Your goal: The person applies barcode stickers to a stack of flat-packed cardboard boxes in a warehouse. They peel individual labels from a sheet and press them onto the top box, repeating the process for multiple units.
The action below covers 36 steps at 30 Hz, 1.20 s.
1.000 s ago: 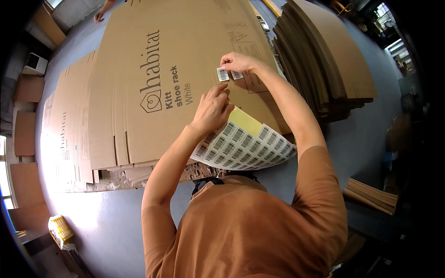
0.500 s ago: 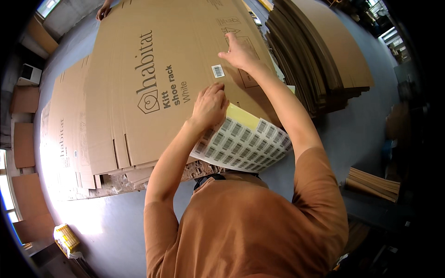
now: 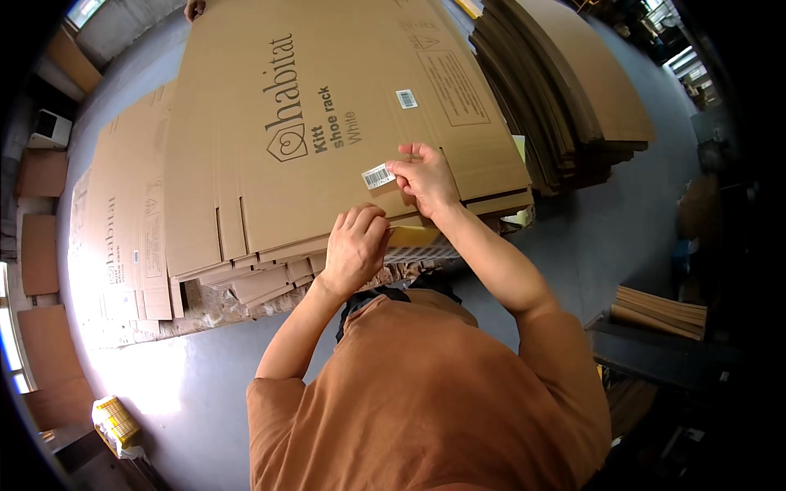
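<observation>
Between the thumb and finger of my right hand (image 3: pixel 427 182) is a small white barcode label (image 3: pixel 377 176), held just above the top flattened cardboard carton (image 3: pixel 344 200). My left hand (image 3: pixel 354 245) is closed on the edge of a label sheet (image 3: pixel 413 237), whose yellow backing shows; the sheet hangs by the carton's near edge, mostly hidden from above. Another barcode label (image 3: pixel 407 99) lies flat on the carton beside the dark print. At the carton's far left corner is another person's hand (image 3: pixel 195 10).
A second stack of flattened cartons (image 3: pixel 123 213) lies on the left. Curved dark-edged cardboard sheets (image 3: pixel 565 90) are piled at the right. A bundle of boards (image 3: pixel 660 312) rests on a dark surface further right. Lower left on the floor is a yellow package (image 3: pixel 117 421).
My right hand has come back toward me from the carton's right side and now shows a barcode label. The label sheet has dropped and tilted below the carton's edge. The top carton has shifted.
</observation>
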{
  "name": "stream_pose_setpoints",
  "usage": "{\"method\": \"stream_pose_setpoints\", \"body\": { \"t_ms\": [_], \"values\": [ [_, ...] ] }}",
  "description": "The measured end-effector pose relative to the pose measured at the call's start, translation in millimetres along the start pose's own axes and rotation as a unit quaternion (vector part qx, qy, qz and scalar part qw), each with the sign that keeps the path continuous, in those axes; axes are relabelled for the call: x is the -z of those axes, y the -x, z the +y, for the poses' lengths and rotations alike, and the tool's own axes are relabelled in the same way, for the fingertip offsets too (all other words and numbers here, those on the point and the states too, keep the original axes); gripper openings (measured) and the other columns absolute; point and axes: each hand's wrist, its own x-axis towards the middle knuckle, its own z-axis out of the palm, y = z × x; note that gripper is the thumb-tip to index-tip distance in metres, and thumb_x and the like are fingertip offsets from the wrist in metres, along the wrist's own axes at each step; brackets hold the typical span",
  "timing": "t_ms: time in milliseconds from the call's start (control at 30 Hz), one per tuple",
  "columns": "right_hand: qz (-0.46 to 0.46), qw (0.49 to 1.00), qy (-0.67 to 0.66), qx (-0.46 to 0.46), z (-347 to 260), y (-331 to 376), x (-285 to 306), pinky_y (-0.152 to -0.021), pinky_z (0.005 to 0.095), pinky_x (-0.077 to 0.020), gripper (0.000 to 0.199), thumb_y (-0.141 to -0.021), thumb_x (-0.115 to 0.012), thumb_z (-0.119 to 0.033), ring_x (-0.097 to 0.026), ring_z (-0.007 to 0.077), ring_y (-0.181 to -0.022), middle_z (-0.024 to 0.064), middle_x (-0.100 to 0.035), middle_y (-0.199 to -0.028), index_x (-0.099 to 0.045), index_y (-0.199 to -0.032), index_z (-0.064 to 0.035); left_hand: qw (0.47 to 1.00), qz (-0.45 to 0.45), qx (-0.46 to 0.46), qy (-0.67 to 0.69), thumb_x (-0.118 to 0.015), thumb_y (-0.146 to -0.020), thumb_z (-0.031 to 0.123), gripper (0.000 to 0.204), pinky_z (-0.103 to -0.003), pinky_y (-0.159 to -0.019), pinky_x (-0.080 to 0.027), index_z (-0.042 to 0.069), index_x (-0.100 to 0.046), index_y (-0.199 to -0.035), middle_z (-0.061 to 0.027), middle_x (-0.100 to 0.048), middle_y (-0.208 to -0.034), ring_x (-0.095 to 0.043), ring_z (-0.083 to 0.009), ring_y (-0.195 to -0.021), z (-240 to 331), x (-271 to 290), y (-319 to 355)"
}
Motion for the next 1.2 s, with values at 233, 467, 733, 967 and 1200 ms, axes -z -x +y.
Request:
{"method": "stream_pose_setpoints", "body": {
  "t_ms": [233, 467, 733, 967, 1200],
  "values": [
    [0.081, 0.995, 0.003, 0.05, 18, -3, -13, -0.041, 0.0252, -0.0391, 0.039, -0.077, -0.07, -0.001, -0.057, 0.0102, -0.055, 0.009, -0.064, -0.079, -0.05, -0.11, 0.0024, 0.999, 0.002, 0.049, 0.022, -0.061, -0.085, 0.006, 0.019, -0.045, -0.098, -0.038, -0.002, -0.056, -0.101, -0.0175, -0.049, -0.128, -0.048, -0.0359, -0.118, -14, 0, -4],
    [0.082, 0.993, 0.059, 0.055, 19, 3, -22, -0.044, 0.0242, -0.0417, 0.033, -0.077, -0.067, 0.002, -0.057, 0.0097, -0.055, 0.0085, -0.064, -0.078, -0.051, -0.106, 0.0027, 0.998, 0.001, 0.058, 0.016, -0.06, -0.086, 0.007, 0.017, -0.047, -0.1, -0.037, -0.003, -0.054, -0.098, -0.0211, -0.049, -0.129, -0.046, -0.0368, -0.124, -23, -11, -5],
    [0.068, 0.865, 0.432, 0.246, 32, -15, -12, -0.061, 0.0361, -0.0523, 0.03, -0.078, -0.069, -0.005, -0.066, 0.0263, -0.066, 0.0147, -0.065, -0.082, -0.054, -0.103, -0.0004, 0.999, 0.008, 0.041, -0.023, -0.059, -0.087, 0.009, 0.016, -0.047, -0.101, -0.037, -0.002, -0.053, -0.096, -0.0221, -0.054, -0.125, -0.048, -0.0369, -0.124, -26, -18, -9],
    [-0.124, 0.869, 0.43, 0.21, -16, 18, 40, -0.074, 0.0304, -0.0513, 0.033, -0.082, -0.074, -0.016, -0.063, 0.0187, -0.08, 0.0117, -0.065, -0.085, -0.06, -0.107, -0.0001, 0.933, -0.012, 0.281, 0.224, -0.059, -0.092, 0.011, 0.013, -0.036, -0.074, -0.051, -0.002, -0.059, -0.095, -0.0182, -0.067, -0.083, -0.068, -0.0298, -0.084, -5, 28, -3],
    [-0.205, 0.781, 0.543, 0.232, -43, 77, 92, -0.07, 0.038, -0.0506, 0.03, -0.077, -0.075, -0.015, -0.067, 0.0317, -0.082, 0.0167, -0.069, -0.092, -0.066, -0.101, 0.0003, 0.919, 0.087, 0.313, 0.223, -0.062, -0.092, 0.013, 0.018, -0.03, -0.083, -0.044, -0.001, -0.057, -0.103, -0.0132, -0.064, -0.101, -0.057, -0.0178, -0.094, -4, 49, 9]
  ]
}}
